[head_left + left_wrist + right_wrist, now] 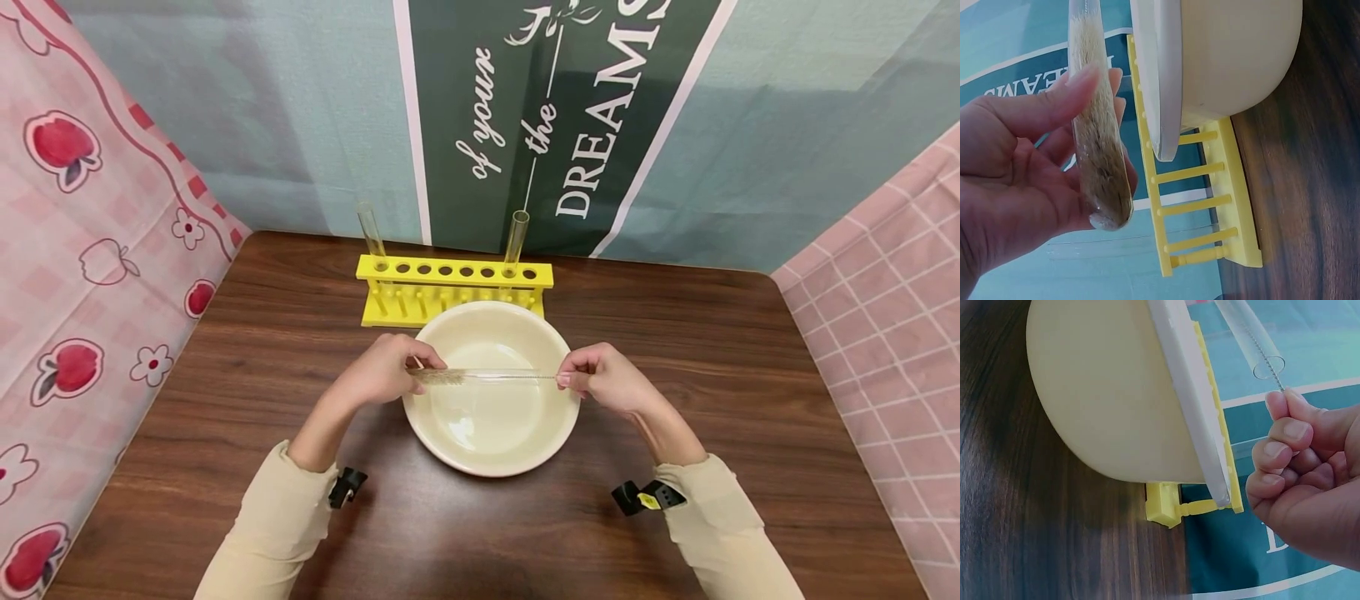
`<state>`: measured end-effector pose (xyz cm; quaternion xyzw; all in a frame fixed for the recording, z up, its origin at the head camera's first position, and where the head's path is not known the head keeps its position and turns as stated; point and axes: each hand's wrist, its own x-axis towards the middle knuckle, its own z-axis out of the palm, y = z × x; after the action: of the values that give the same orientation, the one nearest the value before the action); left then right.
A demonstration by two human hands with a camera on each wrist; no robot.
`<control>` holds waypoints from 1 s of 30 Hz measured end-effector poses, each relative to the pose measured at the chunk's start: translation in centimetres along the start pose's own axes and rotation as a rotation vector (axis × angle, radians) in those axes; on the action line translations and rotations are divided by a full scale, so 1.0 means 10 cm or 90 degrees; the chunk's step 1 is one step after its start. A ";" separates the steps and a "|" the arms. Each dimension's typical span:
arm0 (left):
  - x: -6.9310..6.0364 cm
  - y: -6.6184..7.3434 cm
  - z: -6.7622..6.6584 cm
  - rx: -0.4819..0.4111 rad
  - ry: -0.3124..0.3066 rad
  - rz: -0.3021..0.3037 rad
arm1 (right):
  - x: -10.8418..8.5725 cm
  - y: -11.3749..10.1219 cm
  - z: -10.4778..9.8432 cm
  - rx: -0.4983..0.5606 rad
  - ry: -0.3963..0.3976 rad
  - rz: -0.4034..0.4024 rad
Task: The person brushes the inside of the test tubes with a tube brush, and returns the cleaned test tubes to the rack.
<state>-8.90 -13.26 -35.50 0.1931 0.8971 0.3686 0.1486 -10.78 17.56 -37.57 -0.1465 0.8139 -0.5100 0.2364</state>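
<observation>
Over the cream basin point(491, 464), a glass test tube point(495, 374) lies roughly level between the two hands. The left hand point(390, 369) grips its closed end; in the left wrist view the thumb and fingers of the left hand point(1035, 150) are round the tube point(1100, 125), and brown bristles fill that end. The right hand point(600, 377) pinches the brush's twisted wire, which comes out of the tube's open mouth. Thumb and forefinger of the right hand point(1310, 462) hold the wire point(1275, 376) just outside the rim in the right wrist view.
Behind the basin stands a yellow rack point(454, 271) with a test tube point(371, 232) near its left end and another tube point(517, 237) near its right end. Patterned cloths point(300, 125) hang behind and beside the brown wooden table point(697, 333).
</observation>
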 end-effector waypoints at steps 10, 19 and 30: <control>0.04 -0.06 -0.04 0.003 -0.058 0.001 | 0.00 0.03 -0.02 -0.051 0.000 -0.024; 0.06 -0.14 -0.06 -0.032 -0.093 -0.004 | -0.01 0.05 -0.03 -0.075 0.010 -0.018; 0.07 -0.17 -0.07 -0.044 -0.111 -0.004 | -0.04 0.05 -0.05 -0.093 0.033 -0.023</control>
<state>-10.26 -14.47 -36.28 0.2164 0.8683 0.3804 0.2336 -10.75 18.34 -37.73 -0.1650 0.8519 -0.4574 0.1946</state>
